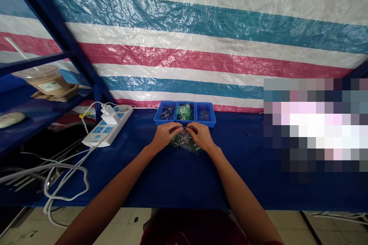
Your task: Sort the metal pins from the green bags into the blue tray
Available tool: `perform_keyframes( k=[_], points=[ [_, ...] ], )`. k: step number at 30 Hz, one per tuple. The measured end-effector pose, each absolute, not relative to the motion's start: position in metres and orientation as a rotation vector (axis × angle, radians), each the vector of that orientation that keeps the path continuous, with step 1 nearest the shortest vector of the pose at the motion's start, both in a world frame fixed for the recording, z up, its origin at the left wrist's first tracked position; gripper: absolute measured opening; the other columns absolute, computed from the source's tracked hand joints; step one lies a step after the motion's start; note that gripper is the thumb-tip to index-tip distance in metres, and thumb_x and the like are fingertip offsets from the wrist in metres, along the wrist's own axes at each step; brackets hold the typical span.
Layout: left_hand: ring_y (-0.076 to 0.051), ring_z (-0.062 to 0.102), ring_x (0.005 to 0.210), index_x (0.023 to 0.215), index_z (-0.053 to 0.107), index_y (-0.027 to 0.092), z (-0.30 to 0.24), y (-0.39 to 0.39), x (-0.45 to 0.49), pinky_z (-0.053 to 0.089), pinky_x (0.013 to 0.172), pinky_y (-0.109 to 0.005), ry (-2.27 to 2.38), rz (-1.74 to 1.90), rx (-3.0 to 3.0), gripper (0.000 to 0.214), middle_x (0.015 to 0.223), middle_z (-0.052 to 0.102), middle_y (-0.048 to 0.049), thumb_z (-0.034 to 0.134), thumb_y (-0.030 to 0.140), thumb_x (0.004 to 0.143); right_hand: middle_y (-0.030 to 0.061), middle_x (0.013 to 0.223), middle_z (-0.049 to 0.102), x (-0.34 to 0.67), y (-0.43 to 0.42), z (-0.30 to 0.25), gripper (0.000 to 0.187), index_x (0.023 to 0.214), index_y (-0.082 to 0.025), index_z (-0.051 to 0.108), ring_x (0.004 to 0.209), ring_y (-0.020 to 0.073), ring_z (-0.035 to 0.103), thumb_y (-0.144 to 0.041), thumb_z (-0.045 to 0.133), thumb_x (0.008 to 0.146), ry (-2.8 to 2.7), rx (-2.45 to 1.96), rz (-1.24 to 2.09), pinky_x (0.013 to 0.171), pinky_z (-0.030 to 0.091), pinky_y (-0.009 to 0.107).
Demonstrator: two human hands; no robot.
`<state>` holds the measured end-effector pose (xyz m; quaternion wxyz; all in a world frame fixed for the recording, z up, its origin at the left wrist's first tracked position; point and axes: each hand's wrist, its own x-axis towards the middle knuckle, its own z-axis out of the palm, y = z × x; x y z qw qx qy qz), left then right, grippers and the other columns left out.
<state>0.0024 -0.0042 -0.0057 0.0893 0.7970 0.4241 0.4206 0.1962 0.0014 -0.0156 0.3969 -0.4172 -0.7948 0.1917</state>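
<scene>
My left hand (164, 136) and my right hand (202, 136) meet over a small pile of green and metal parts (184, 143) on the blue table (178, 176). Both hands are closed in a pinch, and a thin metal pin (184, 127) spans between their fingertips. Just behind the hands stand three small blue bins: the left bin (165, 113) holds dark metal pins, the middle bin (184, 111) holds green parts, and the right bin (204, 114) holds a few small dark pieces.
A white power strip (107, 128) with a plugged charger lies at the left, its white cables (66, 178) trailing off the table edge. A lidded drink cup (47, 80) stands on the blue shelf at left. A striped tarp (201, 38) hangs behind. A blurred area sits at the right.
</scene>
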Motion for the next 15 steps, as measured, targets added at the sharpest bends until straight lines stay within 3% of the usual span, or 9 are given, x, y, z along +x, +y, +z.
perform_keyframes(
  k=[15],
  points=[
    [-0.016,0.066,0.069,0.085,0.071,0.016,-0.0084,0.0005,0.0020,0.049,0.066,-0.025,1.210,1.242,2.466,0.034,0.082,0.074,-0.0061,0.051,0.043,0.093,0.0047,0.078,0.068,0.1971,0.0014,-0.0141,0.019,0.086,-0.017,0.066,0.070,0.0162,0.060,-0.028,0.051,0.092,-1.978,-0.982,0.417,0.067,0.043,0.025]
  ],
)
